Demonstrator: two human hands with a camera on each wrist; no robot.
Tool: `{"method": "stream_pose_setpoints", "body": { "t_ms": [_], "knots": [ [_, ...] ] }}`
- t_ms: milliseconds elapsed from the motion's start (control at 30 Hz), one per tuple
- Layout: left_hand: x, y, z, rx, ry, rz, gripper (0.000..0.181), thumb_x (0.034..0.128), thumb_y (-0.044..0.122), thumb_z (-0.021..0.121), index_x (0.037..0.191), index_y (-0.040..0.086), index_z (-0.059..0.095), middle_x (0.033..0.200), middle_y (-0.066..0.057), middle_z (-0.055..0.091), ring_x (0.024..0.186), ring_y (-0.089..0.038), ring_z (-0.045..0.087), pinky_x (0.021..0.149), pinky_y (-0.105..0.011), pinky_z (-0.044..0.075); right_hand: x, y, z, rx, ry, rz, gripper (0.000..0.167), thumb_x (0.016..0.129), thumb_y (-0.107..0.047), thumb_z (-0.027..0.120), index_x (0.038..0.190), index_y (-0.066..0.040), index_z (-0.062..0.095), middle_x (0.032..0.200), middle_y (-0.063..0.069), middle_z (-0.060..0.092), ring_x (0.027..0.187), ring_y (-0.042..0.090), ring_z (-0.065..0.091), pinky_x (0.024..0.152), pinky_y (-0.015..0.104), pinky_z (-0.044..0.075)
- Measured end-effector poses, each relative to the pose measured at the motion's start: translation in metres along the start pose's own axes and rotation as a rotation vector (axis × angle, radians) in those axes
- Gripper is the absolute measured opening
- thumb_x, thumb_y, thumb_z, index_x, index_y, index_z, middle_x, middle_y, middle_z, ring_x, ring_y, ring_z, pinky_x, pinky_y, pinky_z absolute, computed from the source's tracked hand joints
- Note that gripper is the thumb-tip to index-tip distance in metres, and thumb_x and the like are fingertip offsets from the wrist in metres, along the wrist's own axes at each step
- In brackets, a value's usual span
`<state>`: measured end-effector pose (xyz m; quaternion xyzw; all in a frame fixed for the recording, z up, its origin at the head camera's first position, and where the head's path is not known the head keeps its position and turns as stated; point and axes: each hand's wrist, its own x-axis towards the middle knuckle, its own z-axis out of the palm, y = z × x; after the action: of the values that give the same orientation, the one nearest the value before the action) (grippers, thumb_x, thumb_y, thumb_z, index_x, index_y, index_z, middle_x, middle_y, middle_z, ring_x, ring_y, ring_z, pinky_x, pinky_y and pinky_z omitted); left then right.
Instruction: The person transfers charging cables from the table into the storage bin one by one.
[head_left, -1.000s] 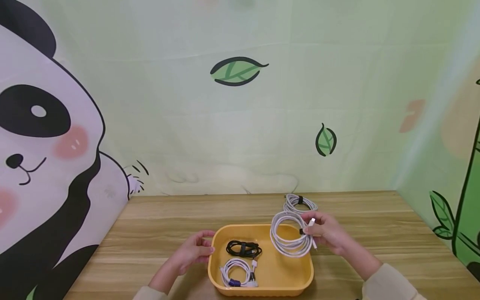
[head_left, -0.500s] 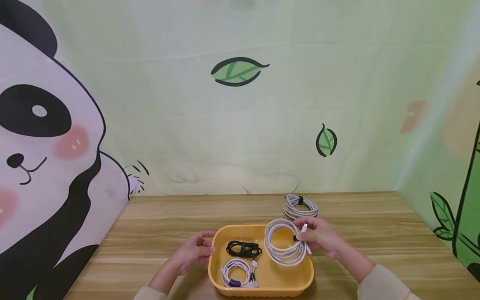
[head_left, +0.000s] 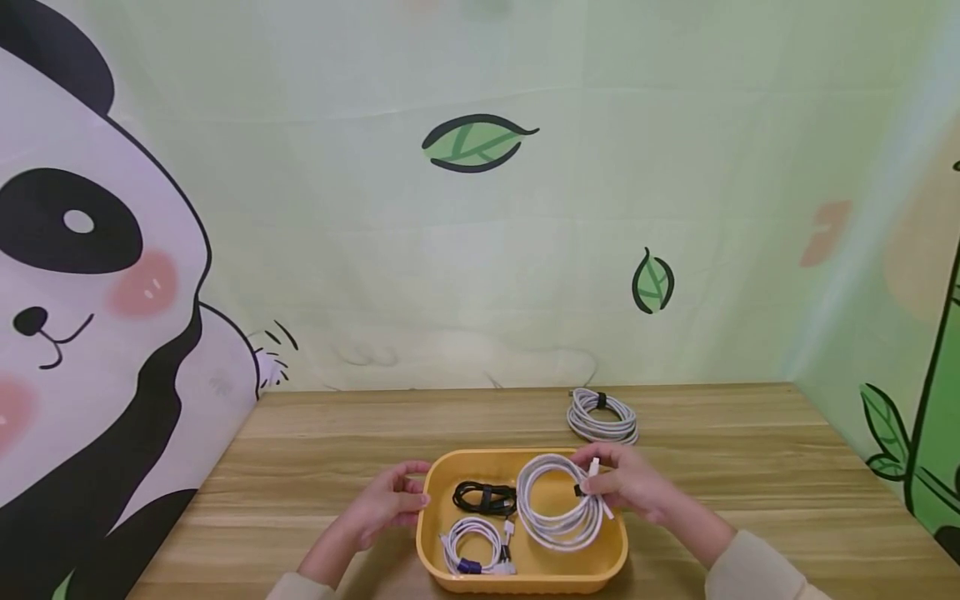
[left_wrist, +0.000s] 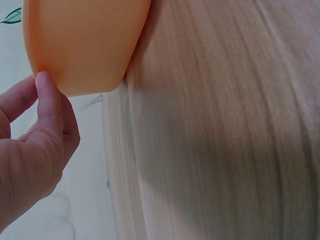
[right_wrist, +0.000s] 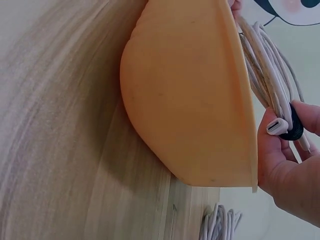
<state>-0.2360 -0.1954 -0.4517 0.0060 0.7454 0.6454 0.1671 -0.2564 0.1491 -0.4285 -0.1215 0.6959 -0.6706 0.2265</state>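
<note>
A coiled white cable (head_left: 558, 533) with a black strap is pinched between the thumb and fingers of my right hand (head_left: 626, 483). It hangs over the right half of a yellow plastic bin (head_left: 525, 586). In the right wrist view the cable's USB-C plug (right_wrist: 276, 126) sticks out beside the strap (right_wrist: 293, 125). My left hand (head_left: 386, 504) grips the bin's left rim; the left wrist view shows its thumb (left_wrist: 47, 90) against the outer wall. Inside the bin lie a coiled black cable (head_left: 468, 502) and a smaller white cable (head_left: 450, 546) with a blue connector.
Behind the bin's right back corner, a coiled grey-white cable (head_left: 603, 429) with a black strap lies on the wooden table (head_left: 337, 425). A printed cloth backdrop (head_left: 480, 275) with a panda and leaves rises behind the table.
My right hand has moved left and toward the front with the white cable, from the bin's back right corner to farther over its interior. My left hand and the bin have stayed put.
</note>
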Motion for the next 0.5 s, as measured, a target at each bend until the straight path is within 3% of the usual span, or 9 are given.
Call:
{"method": "stream_pose_setpoints", "body": {
  "t_ms": [233, 500],
  "knots": [
    [0.0, 0.0, 0.0, 0.002, 0.001, 0.004, 0.05, 0.0802, -0.002, 0.056, 0.127, -0.003, 0.038, 0.087, -0.004, 0.046, 0.074, -0.012, 0.05, 0.062, -0.024, 0.049, 0.0, 0.001, 0.006, -0.038, -0.04, -0.007, 0.044, 0.071, 0.006, 0.057, 0.111, 0.016, 0.042, 0.09, 0.007, 0.049, 0.072, 0.015, 0.058, 0.062, 0.027, 0.052],
    [0.001, 0.0, 0.001, -0.003, -0.007, 0.004, 0.05, 0.0808, -0.002, 0.056, 0.127, -0.003, 0.037, 0.087, -0.004, 0.046, 0.074, -0.013, 0.05, 0.063, -0.025, 0.048, 0.004, 0.001, 0.012, -0.091, -0.019, 0.006, 0.04, 0.07, 0.009, 0.055, 0.108, 0.015, 0.046, 0.089, 0.008, 0.047, 0.071, 0.016, 0.057, 0.061, 0.026, 0.052]
  ]
}}
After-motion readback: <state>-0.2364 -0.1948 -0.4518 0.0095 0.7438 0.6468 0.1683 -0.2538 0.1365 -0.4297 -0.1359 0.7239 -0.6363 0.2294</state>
